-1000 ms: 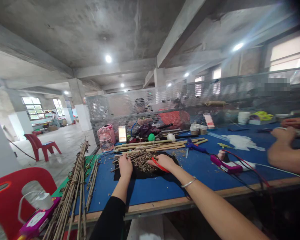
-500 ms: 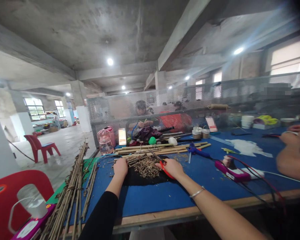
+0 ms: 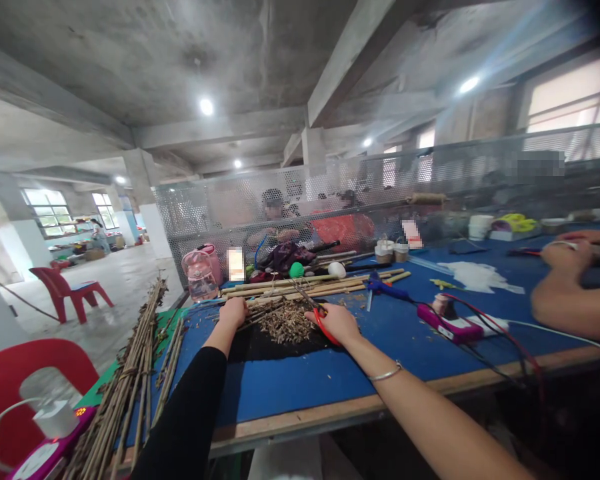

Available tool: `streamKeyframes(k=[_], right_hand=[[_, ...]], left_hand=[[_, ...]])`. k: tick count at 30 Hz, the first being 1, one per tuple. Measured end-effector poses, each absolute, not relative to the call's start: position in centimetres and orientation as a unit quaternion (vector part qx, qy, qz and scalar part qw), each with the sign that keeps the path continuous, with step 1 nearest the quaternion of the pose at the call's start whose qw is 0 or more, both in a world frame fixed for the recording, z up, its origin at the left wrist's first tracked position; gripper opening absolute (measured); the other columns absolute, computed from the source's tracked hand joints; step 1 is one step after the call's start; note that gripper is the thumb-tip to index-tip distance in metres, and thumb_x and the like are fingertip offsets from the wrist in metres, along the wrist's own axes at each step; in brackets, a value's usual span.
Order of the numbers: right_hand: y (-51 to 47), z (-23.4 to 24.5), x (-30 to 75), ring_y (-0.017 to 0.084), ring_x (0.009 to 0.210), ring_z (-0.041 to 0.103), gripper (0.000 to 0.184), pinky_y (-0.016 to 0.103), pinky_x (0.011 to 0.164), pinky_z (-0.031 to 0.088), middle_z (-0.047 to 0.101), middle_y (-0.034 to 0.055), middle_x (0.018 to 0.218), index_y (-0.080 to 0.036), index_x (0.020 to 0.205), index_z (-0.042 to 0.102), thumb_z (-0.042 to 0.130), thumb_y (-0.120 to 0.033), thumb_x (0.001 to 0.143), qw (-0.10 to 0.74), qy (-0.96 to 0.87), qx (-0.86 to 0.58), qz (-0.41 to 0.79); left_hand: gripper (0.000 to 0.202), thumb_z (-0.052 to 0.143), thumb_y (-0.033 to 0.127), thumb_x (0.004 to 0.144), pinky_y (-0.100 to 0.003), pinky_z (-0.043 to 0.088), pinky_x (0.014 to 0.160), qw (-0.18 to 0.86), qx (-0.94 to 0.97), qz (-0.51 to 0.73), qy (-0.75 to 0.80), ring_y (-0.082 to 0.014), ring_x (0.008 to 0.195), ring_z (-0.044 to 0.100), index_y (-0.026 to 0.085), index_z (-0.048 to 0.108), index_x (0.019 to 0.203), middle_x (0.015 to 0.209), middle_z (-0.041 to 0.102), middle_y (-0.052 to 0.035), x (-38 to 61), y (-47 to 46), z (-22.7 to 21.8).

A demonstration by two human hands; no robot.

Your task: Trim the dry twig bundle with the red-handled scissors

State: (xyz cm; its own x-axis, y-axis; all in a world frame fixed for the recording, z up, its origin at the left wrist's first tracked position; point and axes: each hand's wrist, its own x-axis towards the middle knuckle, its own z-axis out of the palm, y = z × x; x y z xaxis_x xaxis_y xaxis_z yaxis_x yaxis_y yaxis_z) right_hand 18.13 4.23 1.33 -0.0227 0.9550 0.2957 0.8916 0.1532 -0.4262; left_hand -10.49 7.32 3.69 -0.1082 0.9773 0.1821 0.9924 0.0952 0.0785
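Observation:
My left hand (image 3: 233, 312) is closed around a bunch of thin brown twigs (image 3: 263, 312) at the left side of a black cloth (image 3: 260, 345). My right hand (image 3: 336, 322) grips red-handled scissors (image 3: 321, 320), their blades pointing up and left over a heap of cut twig bits (image 3: 286, 323) on the cloth. Both hands rest on the blue-covered table (image 3: 310, 380).
Long bamboo sticks (image 3: 310, 285) lie behind the heap. A bundle of long twigs (image 3: 130, 380) leans over the table's left edge. A blue glue gun (image 3: 386, 289), a purple tool (image 3: 453, 327) with cables and another person's arm (image 3: 570, 300) are to the right. Red chairs (image 3: 10, 373) stand on the left.
Both hands have shifted slightly away from me over the heap; the scissors' blades now stick up past my right hand. The view has drifted a little.

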Motion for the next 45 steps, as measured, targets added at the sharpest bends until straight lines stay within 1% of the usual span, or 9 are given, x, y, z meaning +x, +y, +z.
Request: streamKeyframes(k=[5, 8, 12, 16, 19, 29, 34, 39, 45], right_hand=[[4.3, 1.1, 18.0, 0.022, 0.079, 0.061, 0.047, 0.026, 0.063, 0.038, 0.067, 0.0076, 0.082, -0.023, 0.082, 0.064, 0.046, -0.065, 0.068, 0.260, -0.714, -0.648, 0.055], [4.4, 1.0, 17.9, 0.022, 0.077, 0.061, 0.047, 0.026, 0.061, 0.037, 0.067, 0.0068, 0.080, -0.024, 0.079, 0.063, 0.045, -0.066, 0.068, 0.258, -0.718, -0.644, 0.049], [4.3, 1.0, 17.7, 0.021, 0.073, 0.061, 0.046, 0.025, 0.058, 0.036, 0.066, 0.0061, 0.077, -0.023, 0.074, 0.061, 0.046, -0.066, 0.068, 0.252, -0.717, -0.648, 0.050], [4.2, 1.0, 17.6, 0.021, 0.072, 0.061, 0.049, 0.025, 0.056, 0.034, 0.066, 0.0060, 0.076, -0.022, 0.071, 0.060, 0.045, -0.068, 0.066, 0.254, -0.717, -0.647, 0.045], [4.2, 1.0, 17.6, 0.021, 0.073, 0.061, 0.050, 0.025, 0.057, 0.035, 0.066, 0.0060, 0.077, -0.023, 0.073, 0.060, 0.043, -0.069, 0.066, 0.251, -0.719, -0.646, 0.046], [4.1, 1.1, 17.6, 0.022, 0.078, 0.061, 0.047, 0.026, 0.062, 0.038, 0.067, 0.0067, 0.081, -0.023, 0.079, 0.063, 0.045, -0.066, 0.068, 0.245, -0.721, -0.647, 0.047], [4.0, 1.2, 17.6, 0.022, 0.080, 0.061, 0.048, 0.026, 0.063, 0.038, 0.067, 0.0069, 0.084, -0.024, 0.083, 0.063, 0.044, -0.066, 0.068, 0.255, -0.716, -0.648, 0.052], [4.0, 1.2, 17.6, 0.022, 0.079, 0.061, 0.051, 0.025, 0.061, 0.037, 0.067, 0.0071, 0.083, -0.025, 0.087, 0.063, 0.042, -0.068, 0.069, 0.285, -0.691, -0.662, 0.043], [3.7, 1.3, 17.6, 0.020, 0.075, 0.061, 0.043, 0.024, 0.059, 0.035, 0.067, 0.0066, 0.078, -0.023, 0.079, 0.061, 0.045, -0.062, 0.071, 0.335, -0.683, -0.649, 0.028]], left_hand=[[0.029, 0.043, 0.020, 0.081, -0.029, 0.041, 0.083, 0.092, -0.711, -0.127, -0.685, -0.0203, 0.100, 0.053, 0.019, 0.059, 0.105, 0.104, 0.059, -0.0112, -10.2, 7.1, 3.7], [0.028, 0.040, 0.022, 0.082, -0.031, 0.042, 0.080, 0.131, -0.685, -0.140, -0.703, -0.0219, 0.100, 0.052, 0.019, 0.062, 0.099, 0.103, 0.058, -0.0119, -9.9, 6.8, 3.4], [0.028, 0.043, 0.033, 0.082, -0.030, 0.043, 0.079, 0.095, -0.732, -0.100, -0.667, -0.0211, 0.095, 0.055, 0.018, 0.066, 0.088, 0.095, 0.059, -0.0114, -9.3, 6.6, 2.8], [0.022, 0.050, 0.028, 0.078, -0.029, 0.042, 0.081, 0.078, -0.724, -0.077, -0.681, -0.0214, 0.094, 0.055, 0.018, 0.066, 0.090, 0.095, 0.061, -0.0112, -8.8, 6.3, 2.3], [0.020, 0.050, 0.024, 0.077, -0.027, 0.042, 0.080, 0.079, -0.713, -0.105, -0.689, -0.0206, 0.095, 0.056, 0.019, 0.066, 0.088, 0.096, 0.061, -0.0097, -8.8, 6.0, 2.4], [0.028, 0.034, 0.027, 0.086, -0.026, 0.039, 0.080, 0.092, -0.720, -0.219, -0.652, -0.0177, 0.092, 0.056, 0.019, 0.061, 0.090, 0.095, 0.064, -0.0085, -9.4, 5.4, 4.1], [0.029, 0.035, 0.029, 0.086, -0.027, 0.040, 0.080, 0.066, -0.699, -0.270, -0.659, -0.0183, 0.090, 0.057, 0.018, 0.061, 0.092, 0.095, 0.064, -0.0085, -8.9, 4.1, 4.4], [0.031, 0.037, 0.027, 0.084, -0.026, 0.039, 0.083, 0.056, -0.683, -0.313, -0.657, -0.0182, 0.093, 0.055, 0.017, 0.061, 0.102, 0.101, 0.063, -0.0075, -7.0, 2.3, 3.2], [0.029, 0.041, 0.027, 0.084, -0.029, 0.038, 0.085, 0.060, -0.732, -0.274, -0.620, -0.0181, 0.095, 0.053, 0.021, 0.064, 0.100, 0.099, 0.063, -0.0066, -5.8, 0.9, 2.3]])
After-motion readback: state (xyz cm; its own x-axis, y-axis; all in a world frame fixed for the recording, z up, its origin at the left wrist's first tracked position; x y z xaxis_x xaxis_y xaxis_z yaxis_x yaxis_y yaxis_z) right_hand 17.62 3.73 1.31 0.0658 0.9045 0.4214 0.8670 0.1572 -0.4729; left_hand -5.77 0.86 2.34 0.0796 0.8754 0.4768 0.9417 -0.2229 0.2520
